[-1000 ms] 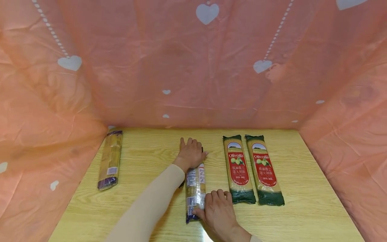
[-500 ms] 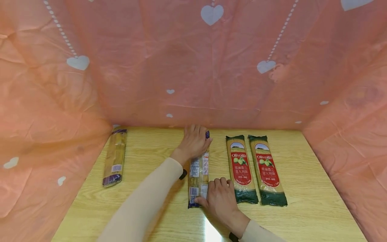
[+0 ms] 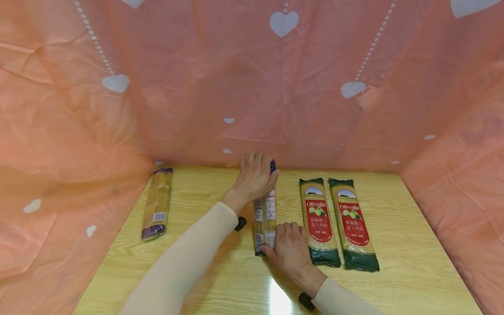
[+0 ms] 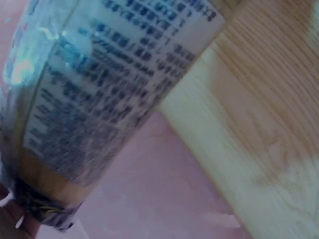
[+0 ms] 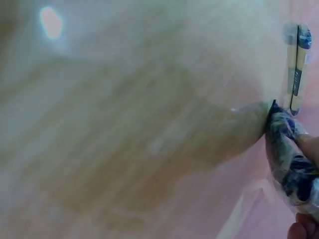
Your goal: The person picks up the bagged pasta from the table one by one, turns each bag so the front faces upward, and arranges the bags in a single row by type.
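Observation:
In the head view, a clear-wrapped pack of spaghetti (image 3: 265, 221) with purple ends lies lengthwise near the middle of the table, its printed label side showing. Over its far part my left hand (image 3: 253, 179) grips it, hiding much of that end. At the near end my right hand (image 3: 290, 247) holds the pack, thumb on its lower edge. The left wrist view has the pack's text label (image 4: 99, 94) close up, with fingertips (image 4: 22, 226) by its dark end. A thumb (image 5: 310, 148) and fingers pinch the crinkled pack end (image 5: 286, 144) in the right wrist view.
Two red-labelled, green-ended spaghetti packs (image 3: 320, 223) (image 3: 355, 225) lie side by side to the right. A purple-ended pack (image 3: 157, 203) lies at the table's left edge. Pink cloth (image 3: 189, 113) with white hearts rises behind and beside the wooden table (image 3: 220, 280).
Both hands have slid the middle spaghetti pack away from the wearer, toward the back edge. The other packs keep their places on the table; the head view has shifted slightly.

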Demonstrator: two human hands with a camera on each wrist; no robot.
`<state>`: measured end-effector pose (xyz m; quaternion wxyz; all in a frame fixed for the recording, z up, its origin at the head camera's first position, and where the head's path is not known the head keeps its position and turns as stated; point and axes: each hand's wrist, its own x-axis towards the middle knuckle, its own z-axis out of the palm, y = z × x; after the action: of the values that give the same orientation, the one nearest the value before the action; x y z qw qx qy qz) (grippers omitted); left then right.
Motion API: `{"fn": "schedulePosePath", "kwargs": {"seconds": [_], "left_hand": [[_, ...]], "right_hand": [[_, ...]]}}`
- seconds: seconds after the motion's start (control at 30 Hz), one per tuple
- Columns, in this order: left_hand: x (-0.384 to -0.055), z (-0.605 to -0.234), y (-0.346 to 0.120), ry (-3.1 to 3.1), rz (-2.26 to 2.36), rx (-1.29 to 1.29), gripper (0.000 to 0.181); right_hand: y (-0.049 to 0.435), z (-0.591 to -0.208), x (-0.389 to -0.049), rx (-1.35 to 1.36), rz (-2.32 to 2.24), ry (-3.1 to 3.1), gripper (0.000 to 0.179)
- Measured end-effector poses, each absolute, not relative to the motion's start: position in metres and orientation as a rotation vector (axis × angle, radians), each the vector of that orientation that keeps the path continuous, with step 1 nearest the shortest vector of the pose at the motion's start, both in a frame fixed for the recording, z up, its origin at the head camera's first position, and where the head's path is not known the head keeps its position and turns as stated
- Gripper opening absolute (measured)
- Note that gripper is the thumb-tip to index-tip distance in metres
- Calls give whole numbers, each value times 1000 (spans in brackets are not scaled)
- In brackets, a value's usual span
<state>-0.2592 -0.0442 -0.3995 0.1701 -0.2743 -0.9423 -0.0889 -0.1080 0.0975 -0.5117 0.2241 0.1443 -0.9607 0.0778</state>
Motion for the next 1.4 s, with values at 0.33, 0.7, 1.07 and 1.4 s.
{"fn": "schedulePosePath", "kwargs": {"seconds": [0.33,0.7,1.07,1.4], "left_hand": [[-254,-387,-42,-2792,-170,-470,67],[-256,-391,-48,-2753,-101,-389,70],[-259,-390,-59,-2811,-436,-531,51],[-265,-387,-79,-2866,-898,-702,38]], "right_hand": [[103,-506,-116,465,113,-2577,61],[89,-509,-120,475,-58,-2438,26],[86,-511,-115,452,-118,-2483,60],[113,-514,-108,555,149,-2442,58]]}}
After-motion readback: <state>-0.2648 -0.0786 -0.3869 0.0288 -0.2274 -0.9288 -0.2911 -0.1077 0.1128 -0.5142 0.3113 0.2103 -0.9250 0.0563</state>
